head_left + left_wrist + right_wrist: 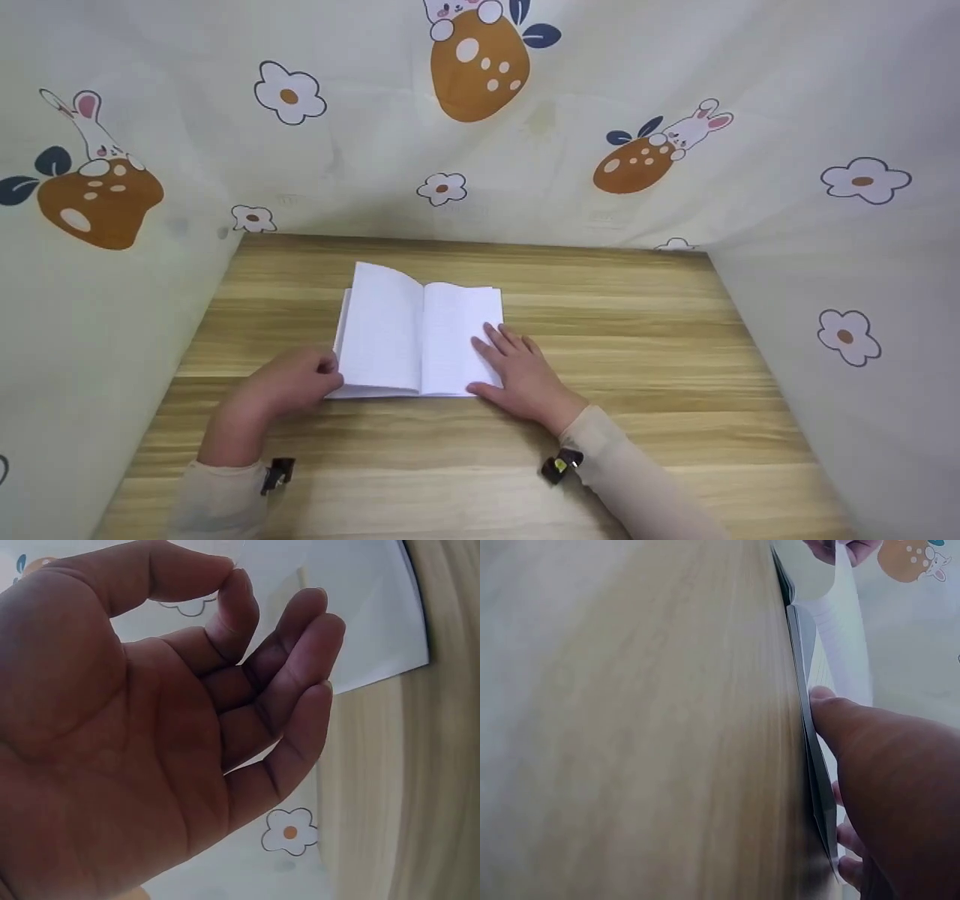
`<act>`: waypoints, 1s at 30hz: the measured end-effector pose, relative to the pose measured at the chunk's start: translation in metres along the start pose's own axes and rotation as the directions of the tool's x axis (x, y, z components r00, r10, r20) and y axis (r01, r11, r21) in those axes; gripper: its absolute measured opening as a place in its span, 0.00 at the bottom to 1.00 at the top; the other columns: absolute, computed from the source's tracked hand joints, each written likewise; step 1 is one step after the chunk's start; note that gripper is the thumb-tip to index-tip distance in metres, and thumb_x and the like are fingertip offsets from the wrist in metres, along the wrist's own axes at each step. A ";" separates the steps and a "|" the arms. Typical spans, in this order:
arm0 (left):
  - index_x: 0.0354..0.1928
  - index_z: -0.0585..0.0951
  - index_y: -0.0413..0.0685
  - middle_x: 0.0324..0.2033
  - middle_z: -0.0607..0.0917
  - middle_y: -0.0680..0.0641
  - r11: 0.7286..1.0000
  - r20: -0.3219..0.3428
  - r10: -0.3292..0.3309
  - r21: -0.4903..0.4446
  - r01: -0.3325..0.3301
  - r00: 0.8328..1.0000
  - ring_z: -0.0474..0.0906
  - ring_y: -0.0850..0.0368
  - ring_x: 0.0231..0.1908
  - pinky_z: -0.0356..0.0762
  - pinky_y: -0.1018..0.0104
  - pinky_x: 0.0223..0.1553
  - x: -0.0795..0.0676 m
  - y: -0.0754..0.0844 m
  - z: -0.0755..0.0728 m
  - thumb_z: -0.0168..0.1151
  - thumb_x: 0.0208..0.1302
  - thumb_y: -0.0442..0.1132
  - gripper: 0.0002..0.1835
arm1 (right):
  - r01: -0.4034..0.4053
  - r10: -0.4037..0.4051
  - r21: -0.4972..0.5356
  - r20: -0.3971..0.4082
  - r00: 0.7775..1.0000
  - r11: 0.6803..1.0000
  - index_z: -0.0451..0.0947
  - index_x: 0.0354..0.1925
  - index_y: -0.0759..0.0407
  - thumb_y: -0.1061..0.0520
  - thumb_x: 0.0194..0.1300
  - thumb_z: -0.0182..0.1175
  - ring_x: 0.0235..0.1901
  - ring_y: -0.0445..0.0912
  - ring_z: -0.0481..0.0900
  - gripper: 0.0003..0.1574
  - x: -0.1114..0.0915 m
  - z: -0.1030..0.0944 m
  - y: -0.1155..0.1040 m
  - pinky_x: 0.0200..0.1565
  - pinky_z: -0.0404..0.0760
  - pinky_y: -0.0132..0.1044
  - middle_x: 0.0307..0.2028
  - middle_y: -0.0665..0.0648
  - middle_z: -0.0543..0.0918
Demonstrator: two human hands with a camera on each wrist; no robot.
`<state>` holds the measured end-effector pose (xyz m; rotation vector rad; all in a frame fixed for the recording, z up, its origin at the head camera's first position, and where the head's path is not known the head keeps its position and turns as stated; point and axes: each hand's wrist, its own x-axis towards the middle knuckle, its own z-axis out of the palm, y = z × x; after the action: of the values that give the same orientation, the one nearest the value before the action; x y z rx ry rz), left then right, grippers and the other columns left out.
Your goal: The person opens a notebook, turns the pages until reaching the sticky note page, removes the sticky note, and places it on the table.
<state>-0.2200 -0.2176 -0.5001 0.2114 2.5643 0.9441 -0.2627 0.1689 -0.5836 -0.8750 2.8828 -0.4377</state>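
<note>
An open notebook (457, 337) with white, faintly lined pages lies on the wooden table. Its left leaf (384, 330) is raised, bowed up off the pages below. At that leaf's lower left corner, my left hand (300, 382) pinches the paper. In the left wrist view the left hand (187, 712) has thumb and index tips together at the paper edge, the other fingers bent loosely. My right hand (521, 375) rests on the right page with fingers spread. The right wrist view shows the right thumb (840, 720) pressing near the notebook's lower edge, above the dark cover (821, 795).
The wooden tabletop (637, 337) surrounds the notebook. A pale cloth (360, 150) printed with rabbits and flowers hangs at the back and both sides. Each sleeve has a small black clip-like device, one at the left wrist (278, 475) and one at the right wrist (562, 466).
</note>
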 end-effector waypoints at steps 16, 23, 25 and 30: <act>0.27 0.78 0.47 0.22 0.74 0.50 0.992 -0.007 -0.125 0.026 0.125 0.992 0.70 0.55 0.25 0.69 0.61 0.27 0.004 -0.026 0.007 0.61 0.74 0.39 0.14 | -0.001 0.001 -0.001 0.005 1.000 1.000 0.60 0.88 0.51 0.24 0.80 0.55 0.86 0.63 0.50 0.54 0.001 0.000 0.000 0.80 0.55 0.72 0.88 0.61 0.54; 0.19 0.71 0.52 0.17 0.69 0.53 0.993 -0.028 -0.104 0.060 0.106 0.994 0.66 0.57 0.21 0.65 0.63 0.25 0.009 -0.034 0.012 0.59 0.69 0.37 0.17 | 0.013 -0.013 0.009 -0.010 1.000 1.000 0.62 0.87 0.51 0.24 0.79 0.56 0.86 0.62 0.52 0.54 0.001 0.002 0.002 0.79 0.56 0.73 0.88 0.61 0.55; 0.19 0.71 0.52 0.17 0.69 0.53 0.991 -0.034 -0.111 0.065 0.113 0.993 0.65 0.57 0.21 0.64 0.63 0.25 0.009 -0.034 0.012 0.59 0.68 0.37 0.17 | 0.012 -0.012 0.009 -0.010 1.000 1.000 0.62 0.87 0.51 0.24 0.79 0.56 0.86 0.62 0.51 0.54 0.001 0.003 0.003 0.79 0.56 0.73 0.88 0.60 0.55; 0.18 0.71 0.52 0.17 0.70 0.53 0.984 -0.050 -0.141 0.101 0.146 0.989 0.66 0.56 0.21 0.65 0.63 0.24 0.011 -0.031 0.013 0.60 0.66 0.36 0.17 | 0.015 -0.015 0.008 -0.011 1.000 1.000 0.62 0.87 0.51 0.24 0.79 0.57 0.86 0.62 0.52 0.54 0.001 0.003 0.003 0.79 0.57 0.73 0.88 0.61 0.55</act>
<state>-0.2242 -0.2307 -0.5327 0.0347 2.6295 0.7711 -0.2648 0.1697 -0.5874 -0.8966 2.8840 -0.4566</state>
